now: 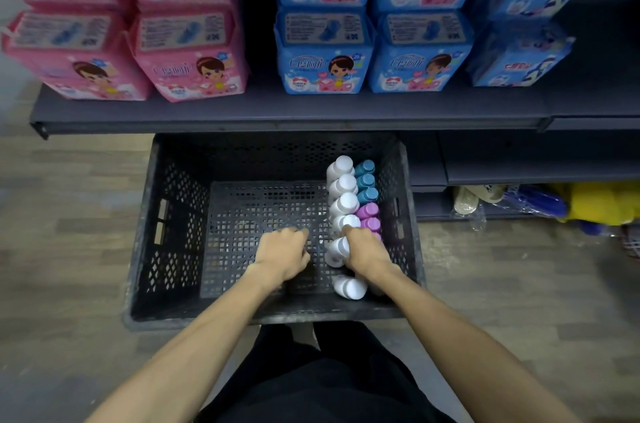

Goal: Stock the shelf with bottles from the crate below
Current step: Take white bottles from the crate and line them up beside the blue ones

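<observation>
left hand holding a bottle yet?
No: the left hand hangs loosely curled over the bare crate floor, holding nothing, while the right hand grips a white bottle.

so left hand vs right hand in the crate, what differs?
The right hand grips a white bottle; the left hand holds nothing, fingers loosely curled. The right hand is among the bottle rows at the crate's right side; the left hand hangs over bare mesh floor. Both reach down inside the crate.
</observation>
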Motion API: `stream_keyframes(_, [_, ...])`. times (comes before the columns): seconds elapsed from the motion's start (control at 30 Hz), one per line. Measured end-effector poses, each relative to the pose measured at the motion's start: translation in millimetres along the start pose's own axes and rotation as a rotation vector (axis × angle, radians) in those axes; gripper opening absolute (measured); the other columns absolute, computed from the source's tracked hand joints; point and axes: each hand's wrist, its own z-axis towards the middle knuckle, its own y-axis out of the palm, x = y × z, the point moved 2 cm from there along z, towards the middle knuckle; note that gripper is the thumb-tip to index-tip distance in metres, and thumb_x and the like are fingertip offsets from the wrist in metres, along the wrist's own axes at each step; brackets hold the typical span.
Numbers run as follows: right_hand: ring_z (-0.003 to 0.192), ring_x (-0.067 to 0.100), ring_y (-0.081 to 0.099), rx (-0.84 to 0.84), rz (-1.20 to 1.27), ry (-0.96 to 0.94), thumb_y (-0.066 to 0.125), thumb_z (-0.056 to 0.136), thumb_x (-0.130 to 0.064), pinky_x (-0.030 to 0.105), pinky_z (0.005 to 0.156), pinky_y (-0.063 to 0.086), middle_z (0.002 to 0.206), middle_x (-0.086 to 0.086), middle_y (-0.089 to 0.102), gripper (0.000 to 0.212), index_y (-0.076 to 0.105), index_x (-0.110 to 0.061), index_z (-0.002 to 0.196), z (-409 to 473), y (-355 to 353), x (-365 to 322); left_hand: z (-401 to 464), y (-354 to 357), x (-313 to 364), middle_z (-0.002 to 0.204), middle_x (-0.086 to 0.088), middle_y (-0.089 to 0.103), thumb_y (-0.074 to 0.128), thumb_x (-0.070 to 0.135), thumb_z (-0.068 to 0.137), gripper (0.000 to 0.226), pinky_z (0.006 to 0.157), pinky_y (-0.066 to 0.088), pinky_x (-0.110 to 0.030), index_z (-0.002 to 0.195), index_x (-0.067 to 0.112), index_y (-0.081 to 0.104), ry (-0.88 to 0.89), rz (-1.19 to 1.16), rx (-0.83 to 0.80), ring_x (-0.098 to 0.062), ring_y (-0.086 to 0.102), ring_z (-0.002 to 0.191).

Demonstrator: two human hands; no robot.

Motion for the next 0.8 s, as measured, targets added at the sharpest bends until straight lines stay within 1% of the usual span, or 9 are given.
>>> stream_keyframes(0.1, [0.101,0.035,0.062,0.022,0.028,-0.031,0.061,0.084,-0.011,0.034,0.076,0.047,0.112,0.013,0.061,0.032,0.053,-0.011,0.115,-4,-15,-3,3,-7,1,0.112,-0.006,0.063,0.051,0.037,0.09,0.026,0.079,0.049,-0.039,0.108,0.018,0.053,0.01,-0.009,0.027,-0.03,0.063,0.1])
stream_keyframes(0.2, [0.101,0.035,0.061,0.042,0.003,-0.058,0.061,0.084,-0.009,0.034,0.073,0.044,0.113,0.012,0.061,0.032,0.053,-0.011,0.115,-11,-27,-9,3,-11,1,0.11,-0.005,0.063,0.05,0.036,0.09,0.024,0.075,0.047,-0.038,0.105,0.018,0.053,0.022,-0.033,0.068,-0.031,0.062,0.098])
stream_keyframes(0.3, [0.103,0.037,0.061,0.063,-0.067,-0.075,0.06,0.085,-0.007,0.036,0.074,0.043,0.112,0.014,0.062,0.036,0.052,-0.011,0.12,-18,-43,-14,1,-16,0,0.108,-0.004,0.064,0.048,0.035,0.089,0.024,0.074,0.047,-0.038,0.107,0.019,0.054,0.031,-0.043,0.101,-0.031,0.063,0.096])
stream_keyframes(0.4, [0.104,0.035,0.059,0.102,-0.114,-0.102,0.066,0.084,-0.018,0.035,0.076,0.041,0.116,0.011,0.06,0.044,0.052,-0.018,0.126,-28,-70,-18,1,-30,-1,0.104,-0.004,0.063,0.049,0.035,0.088,0.023,0.073,0.049,-0.039,0.104,0.019,0.053,0.056,-0.044,0.155,-0.031,0.063,0.094])
stream_keyframes(0.5, [0.106,0.033,0.06,0.125,-0.168,-0.156,0.073,0.081,-0.035,0.037,0.08,0.043,0.118,0.007,0.061,0.053,0.052,-0.027,0.128,-36,-108,-27,4,-58,-2,0.1,-0.003,0.062,0.05,0.037,0.088,0.023,0.068,0.045,-0.036,0.102,0.019,0.052,0.077,-0.014,0.266,-0.03,0.063,0.092])
stream_keyframes(0.53, [0.105,0.032,0.061,0.14,-0.182,-0.182,0.074,0.079,-0.039,0.036,0.078,0.042,0.116,0.006,0.062,0.054,0.052,-0.029,0.128,-38,-123,-32,5,-70,-3,0.099,-0.002,0.061,0.05,0.037,0.088,0.023,0.065,0.043,-0.035,0.102,0.019,0.052,0.087,-0.001,0.304,-0.03,0.063,0.091])
stream_keyframes(0.6, [0.104,0.03,0.061,0.186,-0.204,-0.232,0.076,0.077,-0.04,0.034,0.074,0.04,0.113,0.004,0.064,0.053,0.054,-0.03,0.123,-45,-154,-44,8,-97,-4,0.095,-0.001,0.061,0.05,0.036,0.088,0.022,0.061,0.04,-0.034,0.101,0.018,0.052,0.107,0.016,0.368,-0.029,0.063,0.088])
stream_keyframes(0.67, [0.102,0.03,0.062,0.251,-0.223,-0.265,0.076,0.077,-0.038,0.034,0.072,0.04,0.109,0.003,0.065,0.049,0.055,-0.028,0.12,-53,-185,-54,9,-126,-5,0.093,-0.001,0.061,0.05,0.035,0.086,0.022,0.058,0.036,-0.033,0.1,0.018,0.053,0.12,0.03,0.431,-0.029,0.062,0.085])
stream_keyframes(0.8, [0.101,0.027,0.058,0.381,-0.208,-0.311,0.075,0.078,-0.039,0.037,0.072,0.044,0.107,0.001,0.064,0.047,0.053,-0.027,0.118,-70,-240,-67,3,-181,-6,0.09,0.0,0.06,0.049,0.034,0.084,0.018,0.057,0.035,-0.033,0.094,0.019,0.05,0.162,0.056,0.541,-0.029,0.06,0.083])
